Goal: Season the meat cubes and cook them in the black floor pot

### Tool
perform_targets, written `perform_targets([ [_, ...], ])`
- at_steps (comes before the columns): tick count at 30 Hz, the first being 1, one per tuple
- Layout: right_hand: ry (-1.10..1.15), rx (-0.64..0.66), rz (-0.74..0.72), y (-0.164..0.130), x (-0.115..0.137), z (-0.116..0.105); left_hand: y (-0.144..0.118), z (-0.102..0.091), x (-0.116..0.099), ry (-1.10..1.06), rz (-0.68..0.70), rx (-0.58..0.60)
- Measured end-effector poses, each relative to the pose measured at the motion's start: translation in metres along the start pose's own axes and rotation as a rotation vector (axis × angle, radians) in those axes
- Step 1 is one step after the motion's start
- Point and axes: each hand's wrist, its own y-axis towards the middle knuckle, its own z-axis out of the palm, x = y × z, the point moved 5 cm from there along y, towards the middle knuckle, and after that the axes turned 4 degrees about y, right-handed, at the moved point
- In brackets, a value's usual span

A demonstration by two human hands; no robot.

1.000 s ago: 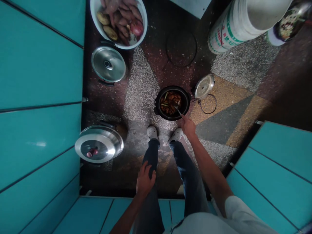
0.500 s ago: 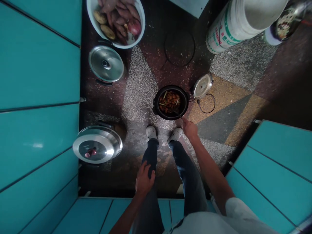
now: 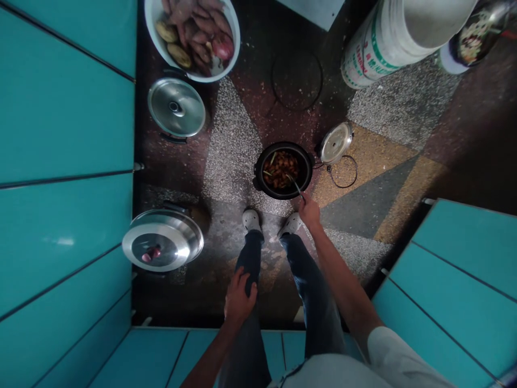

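Note:
A black cooking pot (image 3: 257, 178) stands on the floor in front of my feet, holding browned, diced food (image 3: 279, 168) with some pale green strips. My right hand (image 3: 309, 210) is closed around the handle of a thin, long-handled cooking utensil (image 3: 297, 186) at the pot's near right rim. The utensil slants down into the food, and its working end is hidden there. My left hand (image 3: 239, 297) rests on my left leg near the knee, fingers spread, with nothing in it.
A lid (image 3: 336, 143) and a cord (image 3: 344, 171) lie right of the pot. Two lidded metal pots (image 3: 176, 106) stand at the left, below a white basin (image 3: 236, 48) of sweet potatoes. Behind right is a white bucket (image 3: 369, 59). Turquoise cabinets (image 3: 64, 226) line the sides.
My right hand has shifted slightly left, and the utensil's visible lower part now reaches farther up and left in the food. My left hand stays on my leg.

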Motion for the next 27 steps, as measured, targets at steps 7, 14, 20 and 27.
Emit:
perform_targets([
  [7, -0.215, 0.046, 0.037, 0.030, 0.026, -0.023, -0.001, 0.002, 0.002, -0.010, 0.004, 0.003],
  [14, -0.263, 0.024, -0.021, 0.014, 0.031, -0.025, -0.002, 0.003, 0.000, -0.005, 0.011, -0.005],
  [20, -0.272, 0.036, -0.036, 0.029, 0.032, -0.024, -0.002, 0.003, 0.001, 0.002, 0.009, -0.011],
  [27, -0.272, 0.063, 0.069, 0.017, -0.004, -0.040, 0.001, 0.000, -0.002, -0.003, 0.006, 0.004],
])
